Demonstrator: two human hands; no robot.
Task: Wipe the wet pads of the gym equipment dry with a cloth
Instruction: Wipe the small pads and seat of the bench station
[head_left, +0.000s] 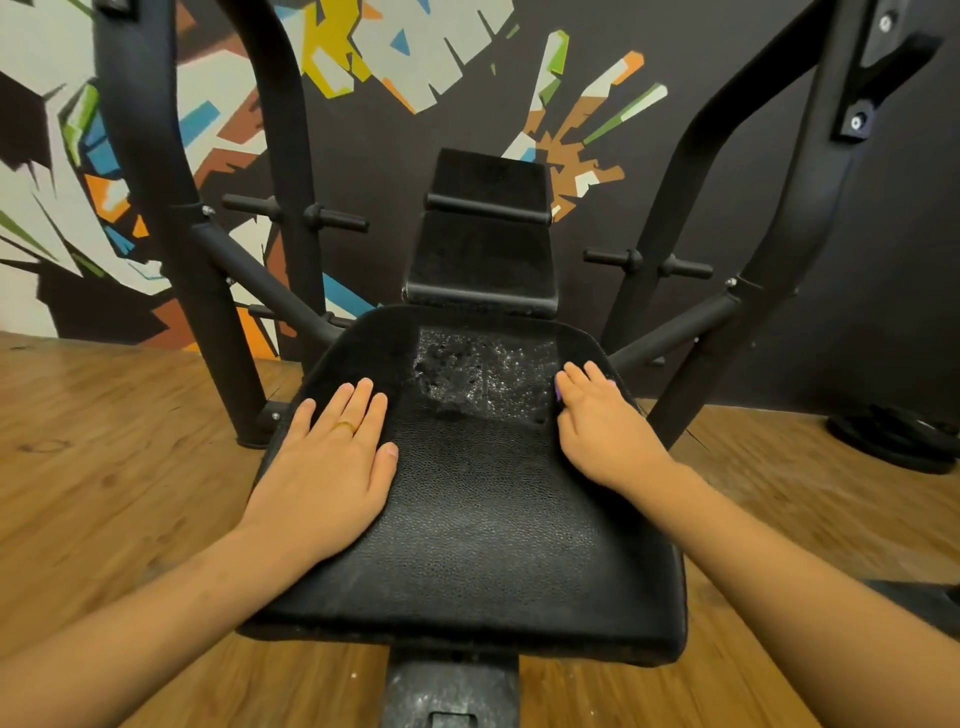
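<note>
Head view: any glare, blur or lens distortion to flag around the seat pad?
Head view: wide-angle bowing toward the edges, where the black metal frame tubes lean and the wooden plank floor tilts and smears. Focus is soft overall. Bright glints on the wet patch of the black textured seat pad, between the left hand and right hand. No hard shadows.

Black leatherette on the near seat pad (467, 519), finely pebbled, with a dull sheen; glistens with water beads across the wet patch (483, 374) at its far middle. Same black covering on the far back pad (483, 260), matt. Matt black painted metal for the frame tubes (208, 312). Wood-grain planks on the floor (104, 467), smooth, lightly glossy. Shiny gold metal in the ring (345, 427).
</note>
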